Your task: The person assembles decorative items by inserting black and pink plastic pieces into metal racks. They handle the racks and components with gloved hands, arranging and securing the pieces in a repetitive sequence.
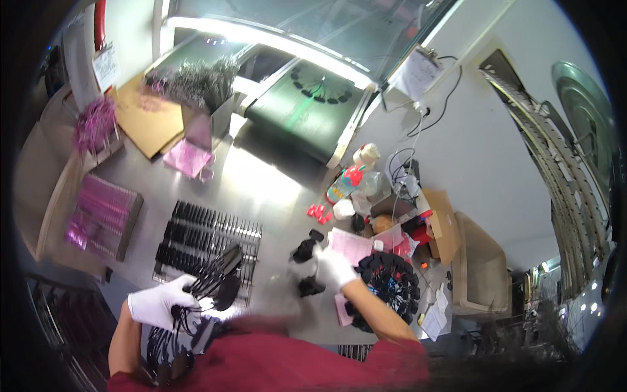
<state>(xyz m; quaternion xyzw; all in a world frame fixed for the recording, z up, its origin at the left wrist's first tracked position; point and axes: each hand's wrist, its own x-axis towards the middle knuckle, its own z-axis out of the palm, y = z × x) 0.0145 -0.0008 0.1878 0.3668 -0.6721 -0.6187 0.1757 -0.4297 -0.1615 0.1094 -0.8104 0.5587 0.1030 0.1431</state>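
Observation:
My left hand (pixel 162 302), in a white glove, is closed on a bunch of black paddle-shaped pieces (pixel 227 292) with thin, curved stems. The bunch fans out over the near edge of a rack (pixel 256 251) that bears rows of similar black parts. My right hand (pixel 336 269), also gloved in white, is smeared by motion. Its fingertips are beside a small black piece (pixel 305 251), and whether they grip it cannot be made out. Another dark piece (pixel 311 285) lies just below, blurred. To the right of this hand is a round cluster of black pieces (pixel 385 277).
A conveyor belt (pixel 274 111) carrying a ring of black parts comes in at the back. Bottles (pixel 341 186), papers (pixel 351 245) and a cardboard box (pixel 441 225) crowd the right side. At left stand a pink-covered rack (pixel 101 215) and a brown cardboard sheet (pixel 151 117).

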